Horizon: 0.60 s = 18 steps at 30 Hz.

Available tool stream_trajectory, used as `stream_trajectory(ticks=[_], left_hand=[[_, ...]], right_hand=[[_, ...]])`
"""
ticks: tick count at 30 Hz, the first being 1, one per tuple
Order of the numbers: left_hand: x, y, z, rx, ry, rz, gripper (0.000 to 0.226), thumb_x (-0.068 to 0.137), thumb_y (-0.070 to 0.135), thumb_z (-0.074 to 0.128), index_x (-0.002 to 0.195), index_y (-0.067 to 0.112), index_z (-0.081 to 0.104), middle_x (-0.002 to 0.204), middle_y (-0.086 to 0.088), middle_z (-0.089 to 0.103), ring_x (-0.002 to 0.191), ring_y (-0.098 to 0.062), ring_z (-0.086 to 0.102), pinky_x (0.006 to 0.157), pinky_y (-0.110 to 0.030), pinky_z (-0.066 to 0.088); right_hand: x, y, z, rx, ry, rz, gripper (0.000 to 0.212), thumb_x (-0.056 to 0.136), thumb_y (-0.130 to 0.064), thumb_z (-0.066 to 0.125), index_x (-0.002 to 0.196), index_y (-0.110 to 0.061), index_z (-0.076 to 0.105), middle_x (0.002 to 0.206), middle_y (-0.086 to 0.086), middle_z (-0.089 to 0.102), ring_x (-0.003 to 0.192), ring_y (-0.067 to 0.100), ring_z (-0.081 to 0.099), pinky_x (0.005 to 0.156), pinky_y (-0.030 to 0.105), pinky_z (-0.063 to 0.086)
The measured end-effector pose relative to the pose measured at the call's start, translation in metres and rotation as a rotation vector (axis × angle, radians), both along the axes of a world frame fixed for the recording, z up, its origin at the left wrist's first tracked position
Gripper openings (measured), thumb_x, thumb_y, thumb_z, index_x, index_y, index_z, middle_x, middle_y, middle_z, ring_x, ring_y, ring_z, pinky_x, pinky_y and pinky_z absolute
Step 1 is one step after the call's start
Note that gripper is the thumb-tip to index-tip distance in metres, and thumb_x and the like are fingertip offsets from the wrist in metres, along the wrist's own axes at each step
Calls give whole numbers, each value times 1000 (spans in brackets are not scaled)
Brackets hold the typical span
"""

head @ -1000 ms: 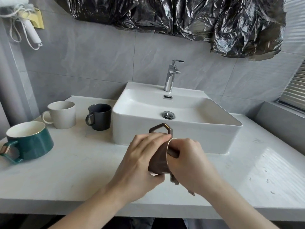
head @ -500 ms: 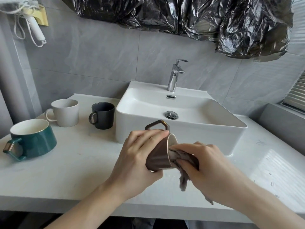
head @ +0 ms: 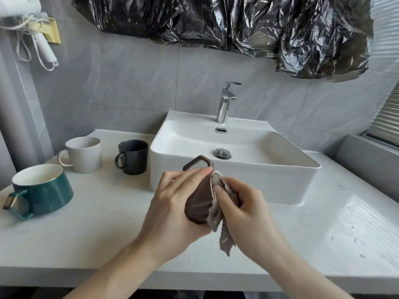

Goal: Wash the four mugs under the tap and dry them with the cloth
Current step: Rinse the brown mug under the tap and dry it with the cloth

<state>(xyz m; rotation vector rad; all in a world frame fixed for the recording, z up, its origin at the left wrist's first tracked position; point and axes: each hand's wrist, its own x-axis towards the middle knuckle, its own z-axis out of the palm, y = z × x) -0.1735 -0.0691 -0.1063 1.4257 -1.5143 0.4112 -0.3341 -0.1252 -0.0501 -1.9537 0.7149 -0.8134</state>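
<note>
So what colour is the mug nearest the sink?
Dark grey ceramic mug, matching handle; head view.

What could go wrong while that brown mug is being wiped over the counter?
The brown mug lies tilted in the left hand, held in the air above the hard countertop; if wet, it might slip and chip. The right hand presses the cloth at the rim, and the cloth's loose tail could snag.

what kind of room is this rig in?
Most likely a bathroom: a white rectangular countertop basin with a chrome lever tap, grey wall tiles, and a white wall-mounted hair dryer with its cord.
</note>
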Motion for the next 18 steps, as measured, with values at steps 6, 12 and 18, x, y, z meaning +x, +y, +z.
stream_trajectory(ticks=[6, 12, 18], left_hand=[[8, 2, 4, 30, 7, 22, 105, 54, 19, 93, 150, 33, 54, 145, 25, 56, 122, -15, 52, 103, -20, 45], [8, 1, 5, 54, 97, 25, 105, 54, 21, 94, 150, 37, 54, 145, 30, 56, 124, -8, 49, 103, -10, 39], [-10, 3, 11, 147, 174, -75, 110, 49, 26, 96, 150, 41, 53, 138, 33, 59, 130, -5, 49, 101, -7, 39]], right_hand=[[-23, 3, -19, -354, -8, -97, 18, 101, -30, 58, 108, -44, 67, 78, -16, 72, 61, -1, 62, 58, 13, 42], [-34, -12, -27, -422, 49, -270, 29, 97, -17, 66, 107, -44, 63, 88, -21, 70, 70, 4, 66, 59, 12, 44], [-13, -15, -8, 41, -255, -161, 14, 107, -16, 51, 106, -30, 55, 62, 7, 62, 34, 35, 51, 29, 44, 46]])
